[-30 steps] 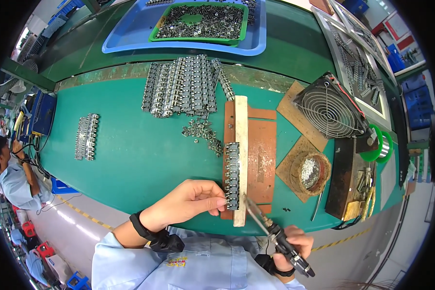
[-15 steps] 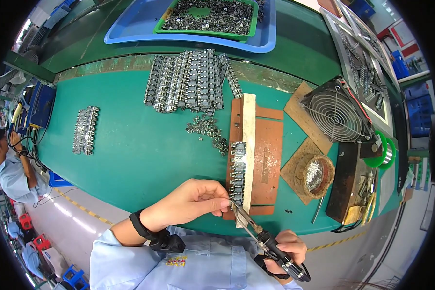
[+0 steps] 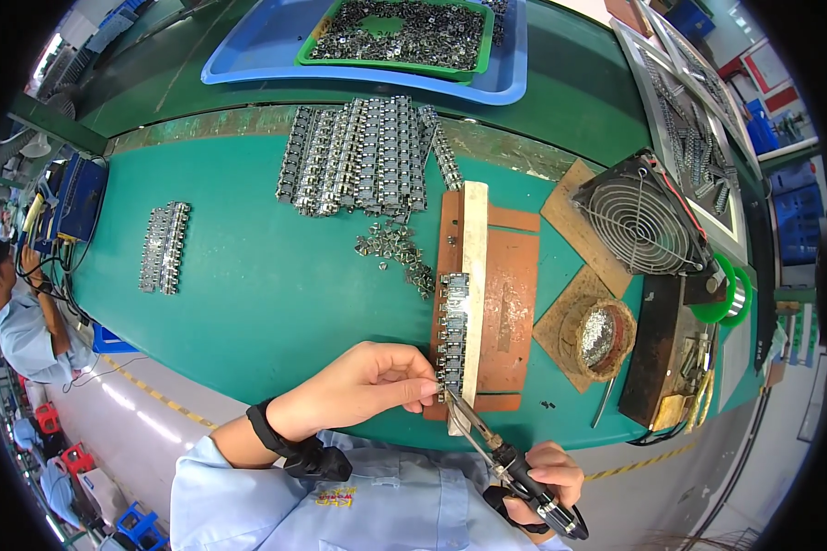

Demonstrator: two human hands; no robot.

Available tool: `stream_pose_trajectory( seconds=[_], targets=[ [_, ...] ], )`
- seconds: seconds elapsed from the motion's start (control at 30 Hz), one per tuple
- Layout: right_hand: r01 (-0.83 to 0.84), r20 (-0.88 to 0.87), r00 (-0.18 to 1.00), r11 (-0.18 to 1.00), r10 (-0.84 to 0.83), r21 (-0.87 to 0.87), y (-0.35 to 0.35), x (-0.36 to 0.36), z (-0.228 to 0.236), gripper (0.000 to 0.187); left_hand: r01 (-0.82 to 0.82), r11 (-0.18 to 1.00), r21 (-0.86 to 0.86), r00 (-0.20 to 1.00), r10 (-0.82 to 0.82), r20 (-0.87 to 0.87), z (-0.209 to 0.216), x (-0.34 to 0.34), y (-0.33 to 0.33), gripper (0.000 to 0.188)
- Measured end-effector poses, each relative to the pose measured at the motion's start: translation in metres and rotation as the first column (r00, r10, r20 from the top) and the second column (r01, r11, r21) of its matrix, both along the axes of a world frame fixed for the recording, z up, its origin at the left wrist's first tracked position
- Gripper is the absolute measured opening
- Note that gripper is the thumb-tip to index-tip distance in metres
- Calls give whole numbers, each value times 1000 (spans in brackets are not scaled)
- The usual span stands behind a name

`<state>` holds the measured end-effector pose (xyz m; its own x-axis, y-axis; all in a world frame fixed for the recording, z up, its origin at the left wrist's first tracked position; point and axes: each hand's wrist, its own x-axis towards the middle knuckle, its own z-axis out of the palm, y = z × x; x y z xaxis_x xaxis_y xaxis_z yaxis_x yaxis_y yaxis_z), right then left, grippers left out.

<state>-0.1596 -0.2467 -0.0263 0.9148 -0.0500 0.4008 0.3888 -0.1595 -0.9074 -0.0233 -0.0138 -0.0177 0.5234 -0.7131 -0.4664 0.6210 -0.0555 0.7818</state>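
Observation:
My right hand (image 3: pixel 551 477) is wrapped round the black handle of a soldering iron (image 3: pixel 516 466). A thin metal guide tube runs alongside the iron's shaft. Its tip meets the near end of a strip of small metal-cased parts (image 3: pixel 452 321), which lies along the left side of a pale bar (image 3: pixel 474 275) on a reddish-brown fixture board (image 3: pixel 507 312). My left hand (image 3: pixel 390 378) is closed in a pinch at that same near end, beside the tip. Whatever lies between its fingertips is too small to make out.
Stacked strips (image 3: pixel 358 156) lie beyond the loose metal pieces (image 3: pixel 395 253); two more strips (image 3: pixel 164 248) lie left. A green tray (image 3: pixel 305 53) rests inside a blue tray (image 3: pixel 363 84). Rightward are a fan (image 3: pixel 639 220), a round pot (image 3: pixel 574 344) and a solder spool (image 3: pixel 742 292).

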Motion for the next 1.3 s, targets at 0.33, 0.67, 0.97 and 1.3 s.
stream_pose_trajectory(
  seconds=[0.33,0.67,0.97,1.3],
  targets=[
    [14,5,1000,999,-14,-48,2,3,2,47,-4,1000,-5,1000,4,-1,1,0,0,15],
    [5,-8,1000,999,-5,-32,1,4,1,46,-9,1000,-14,1000,9,-10,0,0,0,15],
    [101,35,994,994,-102,29,-5,-7,-6,47,-10,1000,2,1000,10,8,0,-1,0,16],
    [60,40,997,998,-60,-12,-2,-4,-2,47,-24,1000,-6,1000,24,-9,-1,-2,-1,15]
  ],
)
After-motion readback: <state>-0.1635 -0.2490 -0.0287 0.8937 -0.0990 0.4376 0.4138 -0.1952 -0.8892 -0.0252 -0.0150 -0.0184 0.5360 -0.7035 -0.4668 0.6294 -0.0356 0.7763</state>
